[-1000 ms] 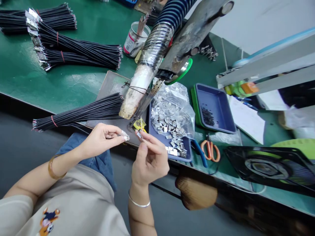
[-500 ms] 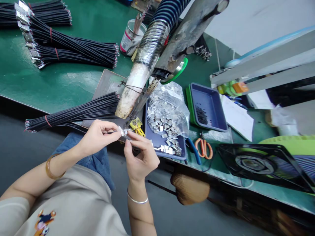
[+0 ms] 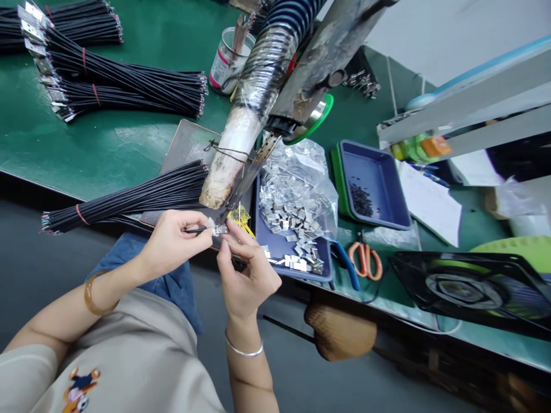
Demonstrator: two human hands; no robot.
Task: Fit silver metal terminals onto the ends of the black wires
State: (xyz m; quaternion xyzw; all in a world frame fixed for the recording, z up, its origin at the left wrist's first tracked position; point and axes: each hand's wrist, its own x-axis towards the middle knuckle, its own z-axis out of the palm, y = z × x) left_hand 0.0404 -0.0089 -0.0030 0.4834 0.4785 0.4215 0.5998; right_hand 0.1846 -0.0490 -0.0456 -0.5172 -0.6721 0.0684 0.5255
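Observation:
My left hand [image 3: 181, 238] is closed in a pinch around a black cable [image 3: 197, 230], just behind its end. At that end sits a small silvery USB connector [image 3: 221, 229], with a whitish piece beside it. My right hand [image 3: 247, 264] has its fingers bent, with the index fingertip and thumb at the connector's right end; the exact contact is small and partly hidden. Right above the connector comes down the dark tip of a soldering iron [image 3: 253, 172]. Behind my left hand lies a banded bundle of black cables [image 3: 142, 192].
A ribbed fume hose [image 3: 235, 137] hangs over the work spot. On the right, a blue tray [image 3: 325, 249] holds loose connectors and a plastic bag; beyond stand a bin of black bits [image 3: 396, 195], orange-handled scissors [image 3: 365, 261] and a fan [image 3: 465, 287]. More cable bundles [image 3: 129, 80] lie at upper left.
The view has shifted slightly, so the things on the right sit farther right. My right index finger has risen a little off the connector's top; my left hand keeps its pinch.

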